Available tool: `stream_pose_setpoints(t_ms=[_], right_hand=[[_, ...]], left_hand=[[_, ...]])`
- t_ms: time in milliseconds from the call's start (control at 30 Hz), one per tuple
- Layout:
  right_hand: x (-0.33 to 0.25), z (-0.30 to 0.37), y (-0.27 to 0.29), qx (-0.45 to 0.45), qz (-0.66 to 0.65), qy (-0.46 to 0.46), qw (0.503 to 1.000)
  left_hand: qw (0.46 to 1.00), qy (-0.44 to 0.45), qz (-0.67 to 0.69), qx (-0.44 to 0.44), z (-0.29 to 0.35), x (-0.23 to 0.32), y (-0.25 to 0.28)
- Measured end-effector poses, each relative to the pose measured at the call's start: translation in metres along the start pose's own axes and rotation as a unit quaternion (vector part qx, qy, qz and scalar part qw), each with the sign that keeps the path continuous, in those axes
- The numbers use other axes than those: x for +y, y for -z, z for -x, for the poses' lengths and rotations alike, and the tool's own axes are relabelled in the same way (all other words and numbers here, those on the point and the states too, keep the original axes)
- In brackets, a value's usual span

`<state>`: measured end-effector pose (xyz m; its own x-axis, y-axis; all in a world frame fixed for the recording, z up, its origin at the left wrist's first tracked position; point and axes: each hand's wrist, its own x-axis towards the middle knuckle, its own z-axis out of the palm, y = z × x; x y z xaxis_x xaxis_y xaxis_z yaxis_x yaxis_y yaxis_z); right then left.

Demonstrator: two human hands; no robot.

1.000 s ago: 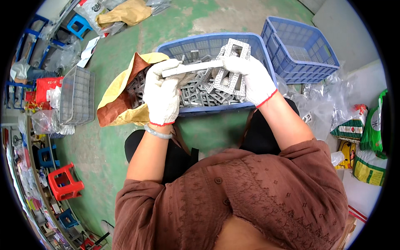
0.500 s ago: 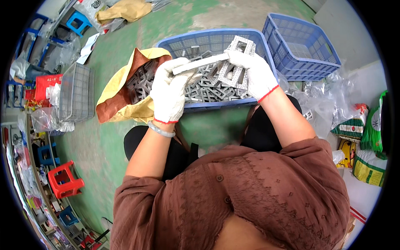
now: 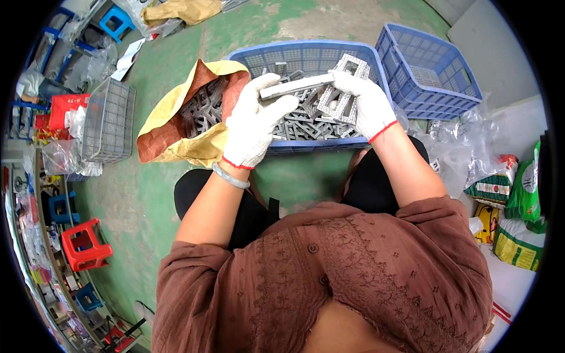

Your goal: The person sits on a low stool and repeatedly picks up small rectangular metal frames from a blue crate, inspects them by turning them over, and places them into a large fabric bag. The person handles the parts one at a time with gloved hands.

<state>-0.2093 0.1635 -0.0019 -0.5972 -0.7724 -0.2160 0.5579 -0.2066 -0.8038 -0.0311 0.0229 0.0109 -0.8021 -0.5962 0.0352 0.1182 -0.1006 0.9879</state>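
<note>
My right hand (image 3: 362, 97), in a white knitted glove, is closed on a grey metal bar (image 3: 299, 86), pinching its right end. Beside the same fingers is a grey metal frame piece (image 3: 353, 66) with rectangular openings; whether the hand also grips it, I cannot tell. My left hand (image 3: 253, 120), gloved too, has thumb and fingers spread around the bar's left end. Beneath both hands, a blue plastic crate (image 3: 294, 49) contains many similar grey metal pieces (image 3: 306, 129). Against its left side stands an open yellow sack (image 3: 170, 112) with a reddish-brown lining and more metal pieces (image 3: 206, 109).
A second blue crate (image 3: 432, 65) stands at the right, near clear plastic bags (image 3: 456, 147) and filled printed bags (image 3: 521, 247). To the left are a grey crate (image 3: 109, 120), a red stool (image 3: 85, 244) and shelving (image 3: 53, 235). A blue stool (image 3: 116, 23) stands far left.
My left hand has loosened its hold on the bar, its fingers and thumb spreading apart. Both hands and the bar have shifted slightly right in the picture.
</note>
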Motion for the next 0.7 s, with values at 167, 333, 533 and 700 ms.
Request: stream_pose_setpoints(t_ms=[167, 333, 533, 700], right_hand=[[0.0, 0.002, -0.003, 0.013, -0.009, -0.005, 1.0], [0.0, -0.002, 0.003, -0.003, -0.012, -0.004, 1.0], [-0.004, 0.005, -0.006, -0.007, -0.05, -0.002, 0.999], [-0.003, 0.005, -0.007, -0.009, -0.044, 0.025, 0.999]], left_hand=[[0.999, -0.003, 0.049, -0.006, 0.003, 0.0, -0.001], [0.999, 0.002, 0.049, -0.016, 0.004, 0.004, -0.002], [0.976, 0.004, 0.218, -0.012, -0.006, -0.011, 0.0], [0.971, 0.039, 0.236, 0.009, -0.004, -0.013, 0.002]])
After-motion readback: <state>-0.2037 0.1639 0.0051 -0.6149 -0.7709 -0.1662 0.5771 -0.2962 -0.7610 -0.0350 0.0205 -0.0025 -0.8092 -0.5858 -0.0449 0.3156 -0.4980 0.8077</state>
